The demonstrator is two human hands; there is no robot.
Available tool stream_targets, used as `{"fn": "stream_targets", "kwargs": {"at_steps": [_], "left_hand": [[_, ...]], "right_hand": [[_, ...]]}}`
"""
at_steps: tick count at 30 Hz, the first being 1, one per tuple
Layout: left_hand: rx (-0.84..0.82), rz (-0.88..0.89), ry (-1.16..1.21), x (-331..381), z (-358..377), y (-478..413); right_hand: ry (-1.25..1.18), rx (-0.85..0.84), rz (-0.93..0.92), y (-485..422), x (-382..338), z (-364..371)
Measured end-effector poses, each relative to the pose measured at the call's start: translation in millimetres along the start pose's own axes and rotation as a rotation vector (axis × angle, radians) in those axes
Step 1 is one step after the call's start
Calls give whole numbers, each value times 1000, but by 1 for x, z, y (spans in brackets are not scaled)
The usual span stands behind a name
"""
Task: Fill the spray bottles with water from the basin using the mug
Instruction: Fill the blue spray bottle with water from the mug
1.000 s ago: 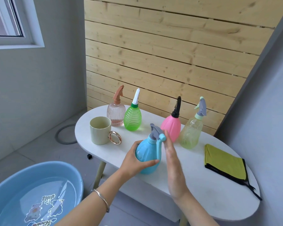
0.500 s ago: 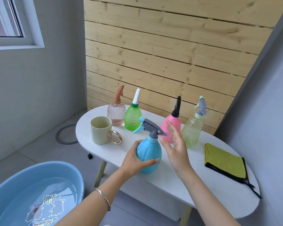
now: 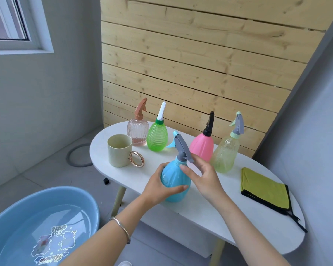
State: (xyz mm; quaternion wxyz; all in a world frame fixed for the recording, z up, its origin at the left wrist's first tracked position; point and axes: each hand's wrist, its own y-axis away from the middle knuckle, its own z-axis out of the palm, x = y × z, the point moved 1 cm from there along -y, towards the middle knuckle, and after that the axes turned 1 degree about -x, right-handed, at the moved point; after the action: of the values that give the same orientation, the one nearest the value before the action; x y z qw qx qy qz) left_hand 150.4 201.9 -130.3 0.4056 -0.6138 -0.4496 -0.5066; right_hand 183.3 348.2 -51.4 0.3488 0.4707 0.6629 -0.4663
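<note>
Both hands meet the blue spray bottle [image 3: 175, 181], which stands upright on the table [image 3: 200, 212] near its front edge. The left hand [image 3: 159, 189] wraps the belly. The right hand [image 3: 204, 177], loosely curved, sits at the neck just below the grey spray head [image 3: 182, 148]; whether it clasps the neck is unclear.

A single head-worn wide-angle view looks forward and down, close over the table [image 3: 276, 233].

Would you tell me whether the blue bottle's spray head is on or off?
On: the grey spray head sits atop the neck of the blue bottle. Whether it is screwed tight cannot be told.
</note>
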Motion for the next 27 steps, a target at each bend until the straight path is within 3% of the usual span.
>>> {"fn": "stream_targets", "kwargs": {"at_steps": [6,12,14,16,21,27], "left_hand": [[-21,0,-5,-2,-3,-2],[-6,38,-13,-1,-1,-1],[-17,33,-9,-1,-2,-1],[-46,21,-12,0,-5,-2],[-118,-16,-8,2,-11,-8],[-82,6,-27,0,-7,-6]], "right_hand": [[-17,-145,82,-22,9,-2],[9,221,11,-12,17,18],[25,270,1,-11,17,23],[22,219,3,-14,15,17],[-28,-122,80,-22,13,-2],[-50,58,41,-20,18,8]]}}
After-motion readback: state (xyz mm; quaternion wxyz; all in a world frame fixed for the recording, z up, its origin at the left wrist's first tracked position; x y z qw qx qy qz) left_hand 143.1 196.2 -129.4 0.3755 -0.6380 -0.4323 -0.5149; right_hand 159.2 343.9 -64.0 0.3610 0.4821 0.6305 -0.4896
